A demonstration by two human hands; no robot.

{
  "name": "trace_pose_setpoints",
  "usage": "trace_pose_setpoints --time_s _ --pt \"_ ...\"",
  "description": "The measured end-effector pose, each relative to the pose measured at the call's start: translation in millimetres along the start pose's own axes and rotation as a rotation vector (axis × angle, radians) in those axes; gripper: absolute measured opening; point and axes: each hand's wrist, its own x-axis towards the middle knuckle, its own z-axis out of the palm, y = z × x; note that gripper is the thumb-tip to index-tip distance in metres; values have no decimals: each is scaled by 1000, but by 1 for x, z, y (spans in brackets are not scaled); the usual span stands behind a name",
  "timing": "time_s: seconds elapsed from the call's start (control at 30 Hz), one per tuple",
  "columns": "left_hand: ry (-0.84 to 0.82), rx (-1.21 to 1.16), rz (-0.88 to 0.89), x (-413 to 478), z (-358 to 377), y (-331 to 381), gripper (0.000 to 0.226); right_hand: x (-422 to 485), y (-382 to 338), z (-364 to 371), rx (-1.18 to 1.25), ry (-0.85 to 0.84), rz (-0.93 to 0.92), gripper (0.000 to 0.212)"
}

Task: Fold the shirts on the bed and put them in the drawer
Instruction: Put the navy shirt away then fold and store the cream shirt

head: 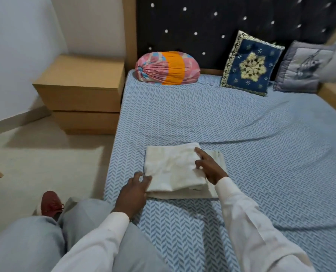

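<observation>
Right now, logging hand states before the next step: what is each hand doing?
Left hand: at the near corner of the folded shirts; grip cannot be told.
Right hand: open, resting on the folded shirts.

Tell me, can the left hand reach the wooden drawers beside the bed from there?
Probably not from there. The left hand is at the folded shirt's edge, and the drawers stand further off by the headboard. Nothing blocks the way, though.
</observation>
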Motion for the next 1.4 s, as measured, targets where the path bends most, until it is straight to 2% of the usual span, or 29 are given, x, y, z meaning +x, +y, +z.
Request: trace_pose_setpoints --time_s 0.07,0.2,0.37,0.5,0.6,0.67,0.73,0.83,1.0,1.1,1.4 --pt "17 30 88 5 1 8 59 0 8 -25 22 34 15 81" --pt "43 34 173 9 7 21 25 0 17 -57 30 96 27 81" --pt "70 -31 183 13 9 36 13 -2 25 -79 104 169 58 81" --pt "84 -42 179 14 9 50 21 0 33 -90 100 180 110 80" --pt "44 -20 94 14 13 50 44 -3 34 -92 -46 150 86 78" --pt "-3 -12 38 16 16 48 64 -12 36 -93 -212 162 50 90" --pt "-27 -14 8 18 19 47 73 -22 44 -94 -367 181 57 107" --pt "-46 -31 -14 18 21 47 70 -35 56 -99 -380 174 55 116" --pt "-67 -34 73 7 17 51 52 -42 61 -117 -249 271 24 104" --pt "-102 25 114 5 16 52 40 -43 73 -114 -343 291 37 104" --pt "-83 111 188 1 13 53 39 -42 75 -109 -593 377 36 100"
